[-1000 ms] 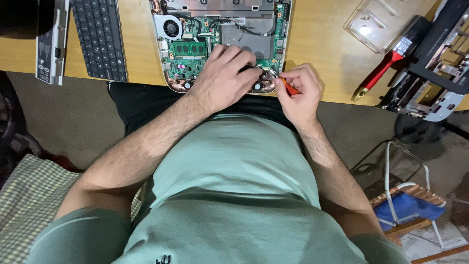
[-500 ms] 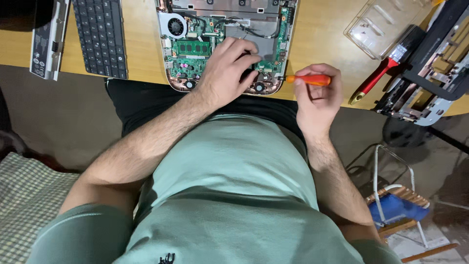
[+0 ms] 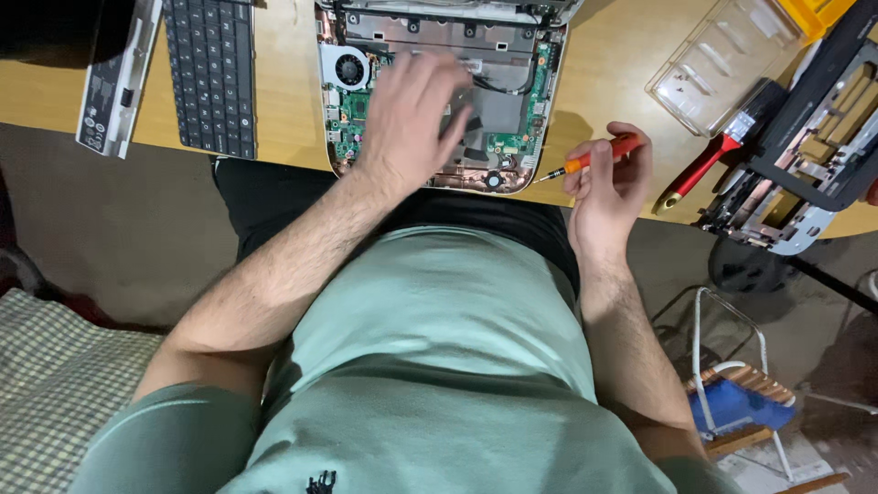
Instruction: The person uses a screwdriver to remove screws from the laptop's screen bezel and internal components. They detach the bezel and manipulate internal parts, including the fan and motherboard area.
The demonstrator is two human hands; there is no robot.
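The opened laptop base (image 3: 439, 91) is laid on the wooden table (image 3: 283, 82), its circuit board exposed. The left hand (image 3: 412, 114) is spread loosely over it, grasping nothing. An orange screwdriver (image 3: 590, 160) is pinched in the right hand (image 3: 608, 183), just right of the base, tip aimed leftward.

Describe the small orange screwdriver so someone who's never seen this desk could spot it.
Start at the opened laptop base at the wooden desk's near edge. Just right of it, the right hand pinches the screwdriver. Unlike the bigger red-handled tool lying farther right, it is slim, orange and held.
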